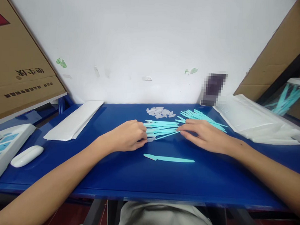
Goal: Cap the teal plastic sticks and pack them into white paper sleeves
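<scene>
A fanned pile of turquoise eyebrow razors [161, 130], with whitish caps at their left ends, lies between my hands on the blue table [127, 178]. My left hand [129, 135] is closed, its thumb and fingertips at the capped end of the nearest razor. At the other end, my right hand [201, 134] pinches that razor's thin handle tip between thumb and forefinger. One separate turquoise razor [172, 159] rests closer to the front edge. Behind the pile lie several loose translucent caps [160, 112]. More turquoise razors [201, 118] are heaped behind my right hand, which partly hides them.
White paper or a flat bag [75, 119] lies at the left, near a white case [27, 156] and a white device [9, 149]. Plastic bags [259, 122] lie at the right, before a clear tub of turquoise sticks [287, 98]. A pixelated dark object [213, 89] leans against the wall.
</scene>
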